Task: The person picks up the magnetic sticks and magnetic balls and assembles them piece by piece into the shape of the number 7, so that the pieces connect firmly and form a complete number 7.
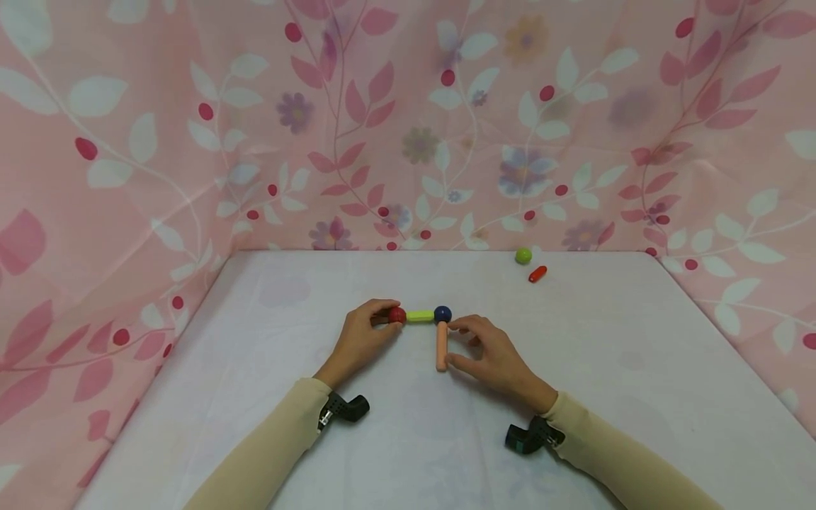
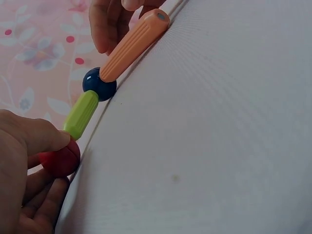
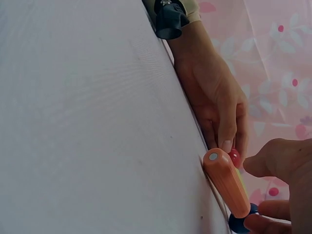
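A red ball [image 1: 397, 315] is pinched between the thumb and fingers of my left hand [image 1: 365, 336]. From it a short lime-green rod [image 2: 81, 114] runs to a dark blue ball [image 1: 443, 314]. A longer orange ribbed rod [image 1: 442, 347] joins the blue ball and points toward me, a grey disc showing on its free end. My right hand [image 1: 491, 354] is beside the orange rod, its thumb and fingers spread apart. In the right wrist view its fingertips [image 3: 258, 222] are right at the blue ball, and the thumb stands off the orange rod.
Near the back edge of the white-covered table [image 1: 306, 439] lie a bright green ball [image 1: 523, 256] and a short red rod [image 1: 538, 274]. Pink floral cloth [image 1: 421, 127] hangs behind the table and along both sides. Each wrist wears a black camera mount.
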{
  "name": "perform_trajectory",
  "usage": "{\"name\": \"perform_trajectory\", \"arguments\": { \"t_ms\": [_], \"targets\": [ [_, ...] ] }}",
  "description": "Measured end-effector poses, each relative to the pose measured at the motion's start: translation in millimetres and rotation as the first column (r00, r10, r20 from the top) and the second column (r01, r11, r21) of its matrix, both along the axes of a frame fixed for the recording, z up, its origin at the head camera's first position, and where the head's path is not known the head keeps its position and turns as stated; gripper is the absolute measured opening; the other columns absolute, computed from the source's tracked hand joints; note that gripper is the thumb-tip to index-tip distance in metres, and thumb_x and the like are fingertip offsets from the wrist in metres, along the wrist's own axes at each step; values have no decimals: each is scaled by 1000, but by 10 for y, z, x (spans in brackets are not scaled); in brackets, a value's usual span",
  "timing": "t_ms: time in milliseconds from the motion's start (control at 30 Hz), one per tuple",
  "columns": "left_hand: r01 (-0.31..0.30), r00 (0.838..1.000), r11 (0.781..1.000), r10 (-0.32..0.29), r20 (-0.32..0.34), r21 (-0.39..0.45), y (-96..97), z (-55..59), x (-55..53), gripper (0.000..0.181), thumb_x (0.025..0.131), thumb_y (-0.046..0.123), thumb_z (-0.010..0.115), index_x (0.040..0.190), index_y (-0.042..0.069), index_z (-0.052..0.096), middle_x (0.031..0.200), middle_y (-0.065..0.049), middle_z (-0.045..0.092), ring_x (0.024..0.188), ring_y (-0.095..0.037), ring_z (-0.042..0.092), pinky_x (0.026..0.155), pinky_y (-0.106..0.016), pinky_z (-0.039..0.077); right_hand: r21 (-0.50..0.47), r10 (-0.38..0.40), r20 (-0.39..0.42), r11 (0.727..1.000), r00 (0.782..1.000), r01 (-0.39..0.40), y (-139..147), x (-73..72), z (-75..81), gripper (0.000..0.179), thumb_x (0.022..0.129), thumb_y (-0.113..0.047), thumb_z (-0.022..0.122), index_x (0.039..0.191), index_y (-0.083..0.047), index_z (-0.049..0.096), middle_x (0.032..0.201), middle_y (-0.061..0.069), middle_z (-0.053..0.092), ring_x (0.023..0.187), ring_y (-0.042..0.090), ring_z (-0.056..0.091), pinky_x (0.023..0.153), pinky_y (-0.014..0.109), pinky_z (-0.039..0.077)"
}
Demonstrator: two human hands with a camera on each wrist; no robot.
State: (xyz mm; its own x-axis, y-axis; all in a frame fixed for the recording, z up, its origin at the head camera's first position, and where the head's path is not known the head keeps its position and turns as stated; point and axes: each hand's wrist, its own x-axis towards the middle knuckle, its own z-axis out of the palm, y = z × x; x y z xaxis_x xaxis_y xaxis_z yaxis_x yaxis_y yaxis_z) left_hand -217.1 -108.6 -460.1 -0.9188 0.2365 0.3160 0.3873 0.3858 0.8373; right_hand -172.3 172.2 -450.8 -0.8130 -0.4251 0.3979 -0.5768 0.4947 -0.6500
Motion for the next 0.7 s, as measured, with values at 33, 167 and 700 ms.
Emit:
{"name": "perform_trajectory", "arguments": {
  "t_ms": [33,167,700],
  "targets": [
    [-4,1000,1000,4,-1,-5,3,5,5,41,92,3,79,131,1,68,124,-10,68,109,-23,68,98,-37,55,1,-2,-7,1000,1000,2,4,0,-9,48,85,-10,87,127,-2,66,123,10,66,106,26,62,85,45,57],
    [-61,993,994,52,-105,-92,34,60,34,40,93,9,79,131,2,69,128,-10,65,116,-26,63,102,-43,52,-3,-11,-18,1000,1000,11,12,12,-11,46,85,-8,86,126,-3,67,120,8,68,104,26,63,84,45,57],
    [106,990,982,-90,110,-155,400,220,341,22,97,12,69,116,2,75,98,2,73,89,-13,67,80,-32,57,81,-48,12,996,999,46,27,-14,-18,18,90,2,72,103,-8,79,111,5,64,102,24,55,85,45,51]
  ]
}}
